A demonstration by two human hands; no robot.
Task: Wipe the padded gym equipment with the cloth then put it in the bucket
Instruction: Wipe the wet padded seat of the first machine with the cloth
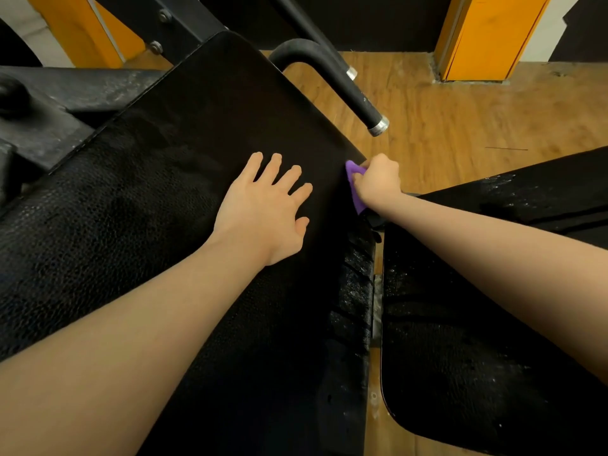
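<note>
Evidently mid-wipe. Large black back pad point(184, 179) fills the view, its grained vinyl dull, no clear wet sheen to tell cleaned from uncleaned. Second pad, the seat point(460, 340) at lower right, shows pale specks or droplets (spray or dust, cannot tell which). Black foam-sleeved handle bar point(348, 83) juts over the wooden floor point(477, 120).

Left hand point(266, 209) lies flat on the back pad, fingers spread, grip released, bracing only. Right hand point(376, 181) is clenched on the purple cloth point(354, 182), bunched and pressed to the back pad's right edge.

Judgement: wiping under way along that edge; seat likely still to do; the drop-off not yet done.

Containers: none in view. Bucket not seen, so its contents are unknown.
</note>
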